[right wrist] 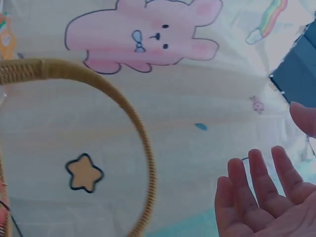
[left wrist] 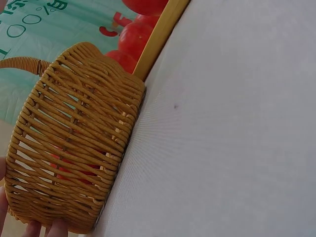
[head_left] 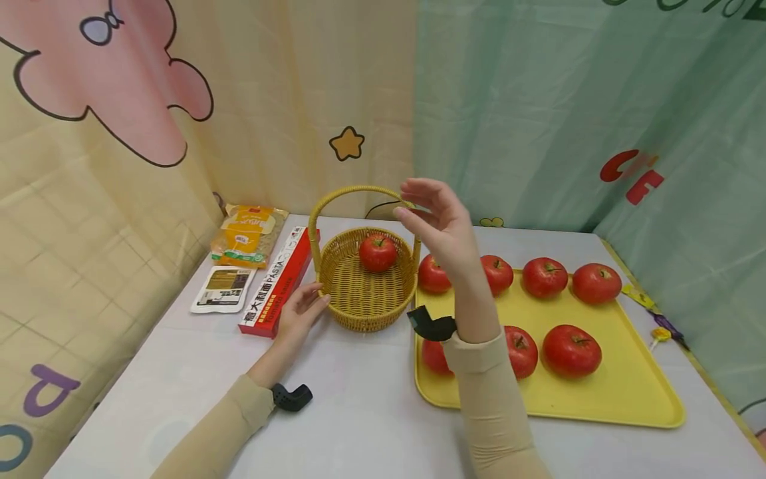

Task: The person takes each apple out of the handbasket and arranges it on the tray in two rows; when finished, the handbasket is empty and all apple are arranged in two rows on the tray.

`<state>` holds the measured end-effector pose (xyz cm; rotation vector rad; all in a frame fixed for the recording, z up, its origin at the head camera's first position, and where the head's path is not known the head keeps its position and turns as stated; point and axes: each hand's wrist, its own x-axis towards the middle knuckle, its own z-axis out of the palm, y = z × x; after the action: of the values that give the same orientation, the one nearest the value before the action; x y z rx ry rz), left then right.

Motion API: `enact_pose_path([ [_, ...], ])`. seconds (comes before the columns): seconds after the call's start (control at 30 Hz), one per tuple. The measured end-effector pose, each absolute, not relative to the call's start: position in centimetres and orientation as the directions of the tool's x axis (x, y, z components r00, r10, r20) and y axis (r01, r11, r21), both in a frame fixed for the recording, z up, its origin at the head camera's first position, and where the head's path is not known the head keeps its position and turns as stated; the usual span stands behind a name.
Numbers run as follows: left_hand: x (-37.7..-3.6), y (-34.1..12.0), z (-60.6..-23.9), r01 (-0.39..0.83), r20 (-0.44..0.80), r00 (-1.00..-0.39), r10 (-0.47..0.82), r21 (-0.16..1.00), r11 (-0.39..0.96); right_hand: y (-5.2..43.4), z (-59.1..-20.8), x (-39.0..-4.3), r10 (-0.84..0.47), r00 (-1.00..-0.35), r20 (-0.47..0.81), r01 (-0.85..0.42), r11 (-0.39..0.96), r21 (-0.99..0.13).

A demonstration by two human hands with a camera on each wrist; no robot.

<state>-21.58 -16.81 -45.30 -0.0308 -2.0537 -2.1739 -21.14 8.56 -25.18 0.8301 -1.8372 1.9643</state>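
A yellow wicker basket [head_left: 368, 313] with a tall arched handle stands upright on the table, one red apple [head_left: 378, 253] inside it. At the basket's left side my left hand [head_left: 297, 313] holds the rim, with fingertips also showing against the weave in the left wrist view. My right hand [head_left: 439, 223] is raised beside the upper right of the handle [right wrist: 143, 138], fingers loosely bent and holding nothing; in the right wrist view a gap separates it from the handle. To the right, several red apples [head_left: 572, 351] lie on a yellow tray [head_left: 610, 399], some partly hidden by my right arm.
Left of the basket lie a red-and-white pasta box [head_left: 281, 283], a bag of grain-like food [head_left: 248, 233] and a flat white packet [head_left: 224, 289]. Small wrapped candies [head_left: 660, 334] lie beyond the tray's right edge. Printed curtains [head_left: 359, 86] hang behind the table.
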Motion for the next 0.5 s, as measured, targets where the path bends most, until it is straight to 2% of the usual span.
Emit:
enact_pose_path([
  [0.2, -21.5, -16.8, -45.3, 0.121, 0.116, -0.989, -0.088, 0.991, -0.057, 5.1, -29.9, -24.3, -0.024, -0.863, 0.505, -0.5, -0.1, -0.86],
  [0.5, -21.6, -16.8, -45.1, 0.13, 0.123, -0.988, -0.097, 0.99, -0.063, 2.3, -34.8, -27.1, 0.109, -0.901, 0.42, -0.429, -0.074, -0.9],
])
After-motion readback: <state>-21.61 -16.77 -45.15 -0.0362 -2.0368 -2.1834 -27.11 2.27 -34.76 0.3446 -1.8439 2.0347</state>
